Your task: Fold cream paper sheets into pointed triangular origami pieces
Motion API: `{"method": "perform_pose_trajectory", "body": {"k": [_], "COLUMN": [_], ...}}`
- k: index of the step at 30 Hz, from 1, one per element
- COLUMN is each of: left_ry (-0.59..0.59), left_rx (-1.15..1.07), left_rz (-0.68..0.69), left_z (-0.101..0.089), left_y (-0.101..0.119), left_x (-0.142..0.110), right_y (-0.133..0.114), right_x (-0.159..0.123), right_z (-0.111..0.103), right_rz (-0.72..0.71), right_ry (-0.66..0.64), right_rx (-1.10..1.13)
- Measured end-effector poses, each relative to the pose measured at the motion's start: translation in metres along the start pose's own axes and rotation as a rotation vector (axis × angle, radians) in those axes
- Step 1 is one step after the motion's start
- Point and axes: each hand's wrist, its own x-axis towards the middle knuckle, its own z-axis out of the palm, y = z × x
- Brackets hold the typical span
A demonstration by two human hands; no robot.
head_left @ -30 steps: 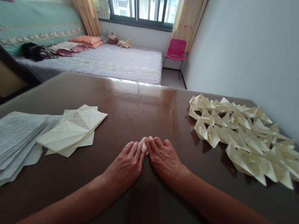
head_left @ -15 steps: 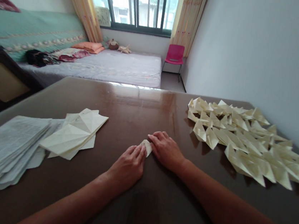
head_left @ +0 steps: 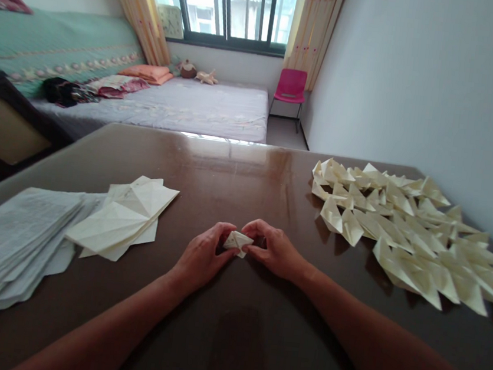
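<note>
A small folded piece of cream paper [head_left: 238, 241] is held between my two hands, just above the brown tabletop or resting on it; I cannot tell which. My left hand [head_left: 209, 251] pinches its left side between thumb and fingers. On the other side, my right hand [head_left: 273, 250] grips the right edge the same way. Faint print shows on the paper's face, and its fingertip-covered edges are hidden.
Many folded paper boats [head_left: 402, 226] stand in rows at the table's right. Creased cream sheets [head_left: 130, 213] lie on the left, beside a stack of printed paper [head_left: 13, 241]. Beyond the glossy table [head_left: 238, 178] are a bed [head_left: 219, 108] and a pink chair [head_left: 291, 86].
Both hands went from lying flat over the folded paper to pinching it by its two sides. The paper now shows a wider, diamond-like face. The view has shifted slightly.
</note>
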Motion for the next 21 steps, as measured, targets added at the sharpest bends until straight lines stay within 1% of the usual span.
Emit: {"method": "perform_pose_trajectory", "body": {"k": [2,6,9,11,15,18,21], "left_ry": [-0.036,-0.059,-0.061,-0.060,-0.021,0.026,0.048], "left_rx": [-0.038,-0.052,0.020,0.075,0.134,0.033,-0.090], "left_rz": [0.014,0.123,0.175,0.194,0.163,0.101,0.073], "left_z": [-0.003,-0.005,-0.002,0.000,0.003,0.004,0.003], "left_y": [-0.002,-0.003,-0.003,-0.002,0.001,0.000,-0.002], "left_x": [0.002,0.003,0.003,0.004,0.008,0.011,0.012], "right_y": [0.000,0.001,-0.001,-0.002,0.002,0.007,0.009], "right_x": [0.000,-0.002,-0.004,-0.003,0.000,0.002,0.002], "right_z": [0.001,0.003,0.002,0.001,0.001,0.001,0.001], "right_rz": [-0.045,-0.170,-0.213,-0.218,-0.169,-0.122,-0.107], "right_ry": [0.023,0.091,0.074,0.060,0.055,0.052,0.090], "right_rx": [-0.017,-0.290,-0.480,-0.539,-0.586,-0.576,-0.478]}}
